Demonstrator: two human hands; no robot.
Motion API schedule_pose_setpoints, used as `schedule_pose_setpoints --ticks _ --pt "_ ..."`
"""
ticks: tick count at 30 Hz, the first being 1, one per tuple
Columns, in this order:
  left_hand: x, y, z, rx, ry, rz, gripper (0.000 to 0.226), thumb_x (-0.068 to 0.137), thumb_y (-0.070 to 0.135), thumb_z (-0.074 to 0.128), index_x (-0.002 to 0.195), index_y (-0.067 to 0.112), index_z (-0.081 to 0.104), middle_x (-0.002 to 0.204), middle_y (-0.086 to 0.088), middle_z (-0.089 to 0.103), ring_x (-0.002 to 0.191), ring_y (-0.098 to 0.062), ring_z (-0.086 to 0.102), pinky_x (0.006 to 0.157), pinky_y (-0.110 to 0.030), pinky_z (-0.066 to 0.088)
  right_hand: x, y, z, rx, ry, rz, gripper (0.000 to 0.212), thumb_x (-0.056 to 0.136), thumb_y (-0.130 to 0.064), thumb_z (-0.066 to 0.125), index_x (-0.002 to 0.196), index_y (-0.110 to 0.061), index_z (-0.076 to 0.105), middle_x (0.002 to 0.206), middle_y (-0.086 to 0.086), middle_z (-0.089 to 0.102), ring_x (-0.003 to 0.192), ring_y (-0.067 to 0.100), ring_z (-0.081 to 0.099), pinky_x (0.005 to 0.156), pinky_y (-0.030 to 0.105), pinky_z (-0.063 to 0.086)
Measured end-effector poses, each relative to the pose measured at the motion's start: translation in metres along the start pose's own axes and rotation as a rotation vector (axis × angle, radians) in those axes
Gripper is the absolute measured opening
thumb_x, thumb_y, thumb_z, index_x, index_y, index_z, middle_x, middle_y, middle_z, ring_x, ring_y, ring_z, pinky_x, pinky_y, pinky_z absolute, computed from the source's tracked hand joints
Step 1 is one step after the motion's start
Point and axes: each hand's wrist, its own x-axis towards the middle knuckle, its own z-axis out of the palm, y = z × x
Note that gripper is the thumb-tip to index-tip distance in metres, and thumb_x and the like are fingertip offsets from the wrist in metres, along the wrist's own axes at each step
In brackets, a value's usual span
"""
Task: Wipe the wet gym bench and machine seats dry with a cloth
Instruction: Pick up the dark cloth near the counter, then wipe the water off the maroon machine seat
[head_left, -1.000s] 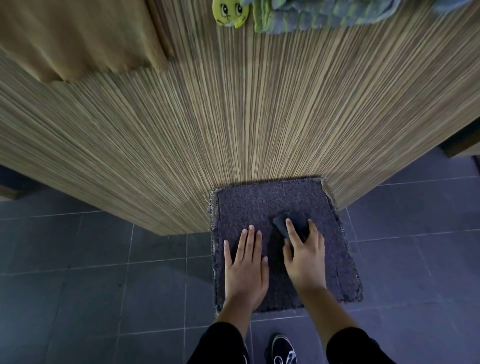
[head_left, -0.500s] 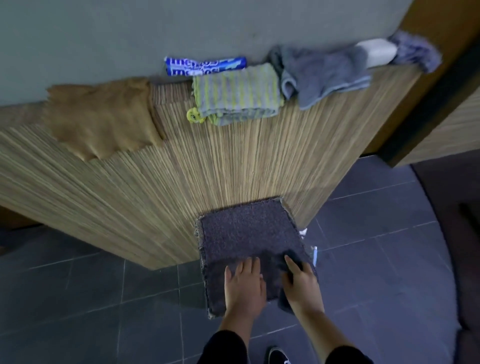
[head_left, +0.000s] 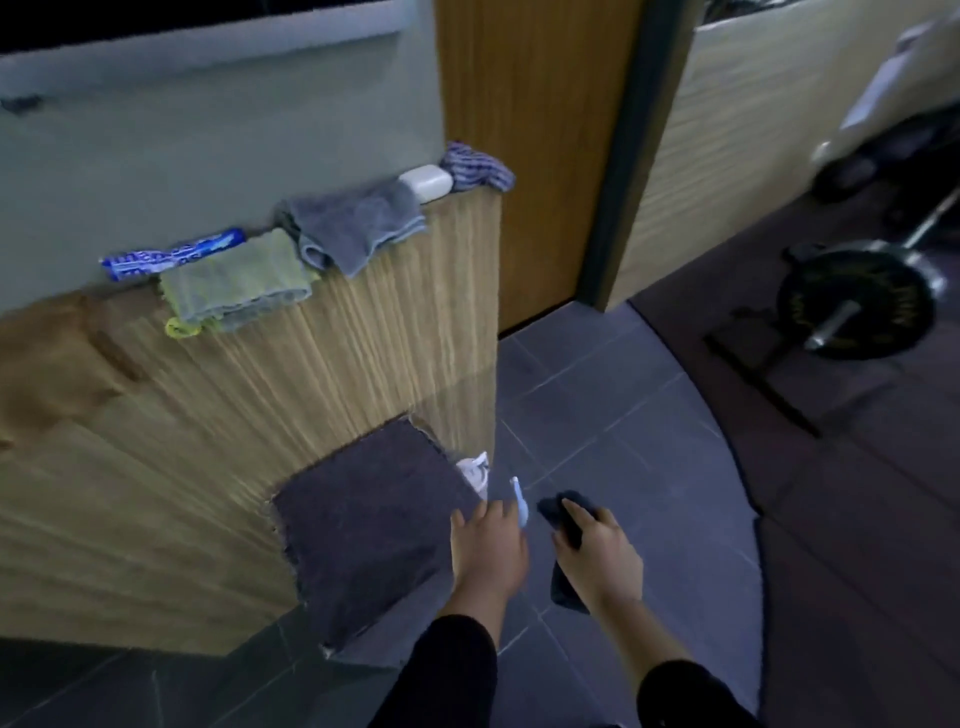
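The tiled floor (head_left: 597, 415) and barbell (head_left: 857, 306) have swung into view as the gaze left the wood-panelled counter (head_left: 208, 415). Both hands have lifted off the mat (head_left: 363, 525): left hand (head_left: 488, 551) released, right hand (head_left: 597, 556) grasping the dark cloth (head_left: 563, 514), probably heading for the wet seats.

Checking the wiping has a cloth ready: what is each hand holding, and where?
The right hand grips a dark cloth around its bunched middle; the left hand holds nothing.
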Motion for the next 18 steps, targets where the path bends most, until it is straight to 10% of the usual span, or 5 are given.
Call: schedule_pose_setpoints --ticks 18 --pt "-0.003 0.369 0.01 0.257 -0.051 0.66 0.043 0.101 0.029 0.034 0.143 0.019 0.034 0.141 -0.002 0.047 0.132 -0.022 0.04 0.107 -0.044 0.028 -0.054 0.288 -0.167 0.084 0.395 0.499 0.051 0.093 -0.04 0.045 0.142 -0.031 0.036 0.132 0.001 0.048 0.11 0.02 0.053 0.077 0.032 0.046"
